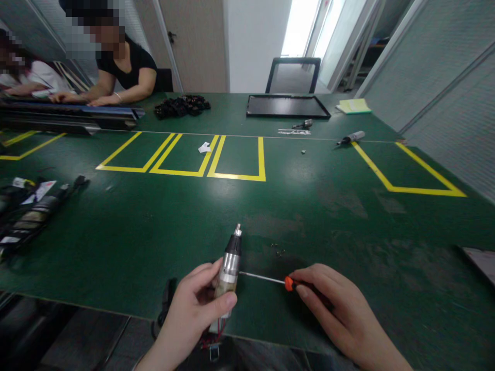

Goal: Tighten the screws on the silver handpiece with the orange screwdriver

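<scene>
My left hand is wrapped round an electric screwdriver, its silver and black nose pointing away from me. Thin red wires and a small metal-framed part hang from its lower end. Between the fingers of my right hand is a small screwdriver with an orange and black handle. Its thin shaft points left, the tip at the side of the electric screwdriver's metal collar; whether it touches I cannot tell. Several tiny screws lie on the green table just beyond.
Corded tools are heaped at the left. Yellow tape outlines mark the table. Further back are a black pile, a black framed panel, another electric screwdriver and a yellow notepad. Two people sit at the far left.
</scene>
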Available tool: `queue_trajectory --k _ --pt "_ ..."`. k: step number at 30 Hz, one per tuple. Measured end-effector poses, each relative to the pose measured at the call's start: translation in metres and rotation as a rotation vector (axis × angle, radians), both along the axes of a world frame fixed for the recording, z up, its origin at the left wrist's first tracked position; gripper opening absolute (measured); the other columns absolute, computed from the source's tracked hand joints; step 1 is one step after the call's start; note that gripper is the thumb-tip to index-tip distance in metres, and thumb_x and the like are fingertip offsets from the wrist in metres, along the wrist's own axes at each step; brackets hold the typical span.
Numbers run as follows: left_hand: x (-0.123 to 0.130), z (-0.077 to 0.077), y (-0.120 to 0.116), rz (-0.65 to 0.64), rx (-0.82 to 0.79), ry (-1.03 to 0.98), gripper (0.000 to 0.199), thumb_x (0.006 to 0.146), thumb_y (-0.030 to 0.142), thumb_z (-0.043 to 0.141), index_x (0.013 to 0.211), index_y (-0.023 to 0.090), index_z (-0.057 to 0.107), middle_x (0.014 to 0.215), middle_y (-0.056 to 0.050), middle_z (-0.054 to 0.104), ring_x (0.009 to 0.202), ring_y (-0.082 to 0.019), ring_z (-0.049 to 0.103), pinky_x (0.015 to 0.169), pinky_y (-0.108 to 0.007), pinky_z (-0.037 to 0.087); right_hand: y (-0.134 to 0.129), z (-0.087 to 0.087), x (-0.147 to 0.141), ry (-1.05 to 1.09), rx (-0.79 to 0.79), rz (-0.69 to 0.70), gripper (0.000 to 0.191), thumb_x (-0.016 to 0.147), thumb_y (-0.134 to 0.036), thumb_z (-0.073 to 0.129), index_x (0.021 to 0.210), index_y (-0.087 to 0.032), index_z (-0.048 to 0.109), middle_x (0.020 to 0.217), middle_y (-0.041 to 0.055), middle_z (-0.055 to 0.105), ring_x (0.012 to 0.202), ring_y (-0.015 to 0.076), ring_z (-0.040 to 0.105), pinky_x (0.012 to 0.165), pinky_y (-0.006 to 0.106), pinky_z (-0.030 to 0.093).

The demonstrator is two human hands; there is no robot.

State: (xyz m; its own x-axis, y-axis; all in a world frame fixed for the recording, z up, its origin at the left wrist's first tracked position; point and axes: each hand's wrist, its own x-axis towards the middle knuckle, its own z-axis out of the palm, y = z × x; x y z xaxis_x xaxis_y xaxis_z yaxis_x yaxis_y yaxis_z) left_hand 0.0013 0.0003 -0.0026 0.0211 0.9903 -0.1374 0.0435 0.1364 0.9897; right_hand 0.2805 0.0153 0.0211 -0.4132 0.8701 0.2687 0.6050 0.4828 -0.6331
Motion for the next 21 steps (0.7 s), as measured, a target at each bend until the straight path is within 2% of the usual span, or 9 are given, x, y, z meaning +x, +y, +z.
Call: queue_trajectory --k 6,14,21 --pt "0.0008 -0.0012 0.0012 -0.003 -0.014 -0.006 0.038 0.069 0.039 0.088 0.106 0.028 0.084 0.079 0.000 0.056 0.069 -0.015 0.056 0.057 -0.020 0.046 0.0015 -0.0032 0.0018 0.046 0.124 0.004 0.017 0.092 -0.017 0.066 0.107 -0.025 0.067 0.093 0.0048 0.073 0.086 0.0199 0.070 0.073 0.030 0.059" --pt "0.0001 -0.0002 0.0014 0.007 0.000 -0.005 0.036 0.068 0.038 0.089 0.102 0.026 0.085 0.078 0.000 0.056 0.069 -0.015 0.056 0.057 -0.020 0.046 -0.0008 -0.0094 0.0014 0.018 0.016 0.005 0.021 0.092 -0.014 0.064 0.109 -0.027 0.067 0.098 0.0038 0.067 0.083 0.0155 0.071 0.069 0.023 0.059" --pt "-0.0007 -0.0023 0.0001 0.011 -0.013 -0.005 0.038 0.068 0.039 0.089 0.103 0.027 0.084 0.081 -0.001 0.058 0.072 -0.016 0.057 0.059 -0.021 0.047 -0.0011 -0.0007 -0.0010 -0.019 0.052 -0.060 0.020 0.091 -0.023 0.064 0.109 -0.023 0.073 0.109 0.0104 0.064 0.092 0.0210 0.073 0.070 0.027 0.063"
